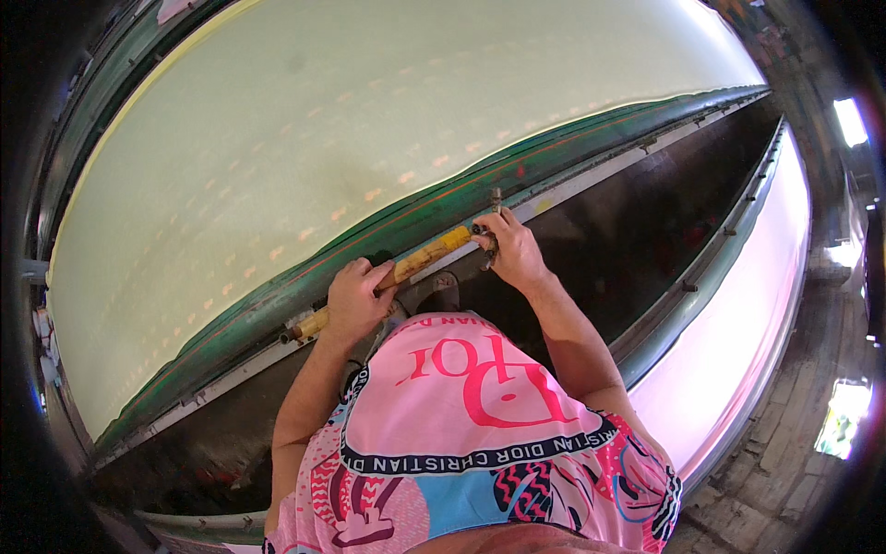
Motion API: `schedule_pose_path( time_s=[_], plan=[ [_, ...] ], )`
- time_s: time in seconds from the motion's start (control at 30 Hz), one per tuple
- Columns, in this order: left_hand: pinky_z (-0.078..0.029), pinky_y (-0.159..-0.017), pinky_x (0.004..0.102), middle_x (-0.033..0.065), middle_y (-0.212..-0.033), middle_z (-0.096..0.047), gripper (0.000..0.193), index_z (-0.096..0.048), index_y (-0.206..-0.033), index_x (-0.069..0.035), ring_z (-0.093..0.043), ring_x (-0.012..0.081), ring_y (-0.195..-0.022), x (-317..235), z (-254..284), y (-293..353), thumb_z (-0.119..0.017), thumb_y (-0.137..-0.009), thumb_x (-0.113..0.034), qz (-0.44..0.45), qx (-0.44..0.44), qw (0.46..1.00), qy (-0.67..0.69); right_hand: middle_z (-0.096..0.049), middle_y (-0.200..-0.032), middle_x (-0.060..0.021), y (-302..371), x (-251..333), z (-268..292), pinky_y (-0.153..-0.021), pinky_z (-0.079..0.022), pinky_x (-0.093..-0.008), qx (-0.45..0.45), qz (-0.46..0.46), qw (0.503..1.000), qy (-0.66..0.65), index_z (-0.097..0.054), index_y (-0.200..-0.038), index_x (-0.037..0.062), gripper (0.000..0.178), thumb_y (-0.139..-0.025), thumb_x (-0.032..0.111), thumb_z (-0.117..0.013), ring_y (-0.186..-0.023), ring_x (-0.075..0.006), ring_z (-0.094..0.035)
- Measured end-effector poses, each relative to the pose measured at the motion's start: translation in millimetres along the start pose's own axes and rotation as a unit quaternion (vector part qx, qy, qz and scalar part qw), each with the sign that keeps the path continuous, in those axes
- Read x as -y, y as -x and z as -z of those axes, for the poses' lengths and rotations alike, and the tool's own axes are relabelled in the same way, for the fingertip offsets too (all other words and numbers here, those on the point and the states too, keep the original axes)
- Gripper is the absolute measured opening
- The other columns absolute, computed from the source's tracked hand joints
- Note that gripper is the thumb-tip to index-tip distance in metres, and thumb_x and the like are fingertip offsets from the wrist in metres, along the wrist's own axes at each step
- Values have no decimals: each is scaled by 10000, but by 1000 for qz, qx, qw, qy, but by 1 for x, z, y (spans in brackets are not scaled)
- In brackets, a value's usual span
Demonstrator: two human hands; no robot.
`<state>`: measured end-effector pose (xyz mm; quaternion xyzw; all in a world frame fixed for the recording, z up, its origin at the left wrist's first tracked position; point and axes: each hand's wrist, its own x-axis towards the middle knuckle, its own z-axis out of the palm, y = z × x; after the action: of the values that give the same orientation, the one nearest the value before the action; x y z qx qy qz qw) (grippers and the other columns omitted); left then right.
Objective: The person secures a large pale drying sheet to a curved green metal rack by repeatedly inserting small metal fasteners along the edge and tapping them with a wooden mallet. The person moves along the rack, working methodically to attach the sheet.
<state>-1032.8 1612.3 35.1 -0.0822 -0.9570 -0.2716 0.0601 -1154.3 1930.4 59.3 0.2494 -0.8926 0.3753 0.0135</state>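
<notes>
in left fingers: yellow rod, ends protruding

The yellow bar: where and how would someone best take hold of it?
Probably grip the yellow bar along its bare stretch between the left hand and right hand, coming from above on the person's side: it is straight and rod-like, while its right end carries a knobbly metal fitting.
</notes>
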Motion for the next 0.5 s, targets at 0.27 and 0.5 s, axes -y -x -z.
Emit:
schedule_pose_path(
  time_s=[0.27,0.5],
  plan=[
    [-576,-929,502,177,-1100,-691,631,-731,-1392,-66,-695,410,-1077,-4,4,-3,-929,-811,-207,10,40,999,-2,-705,-1127,-253,-1,-11,-4,-805,-584,-579,23,6,1000,-16,-651,-1281,72,285,-1026,109,-773,-984,-515,-726],
    [-574,-992,530,220,-1254,-688,915,-466,-1641,-35,-689,435,-1168,-47,-33,-70,-876,-826,-102,-96,25,995,-3,-711,-1153,-259,1,-8,-9,-858,-580,-563,10,-3,1000,-26,-649,-1288,58,284,-1028,88,-760,-1041,-515,-721]
  ],
)
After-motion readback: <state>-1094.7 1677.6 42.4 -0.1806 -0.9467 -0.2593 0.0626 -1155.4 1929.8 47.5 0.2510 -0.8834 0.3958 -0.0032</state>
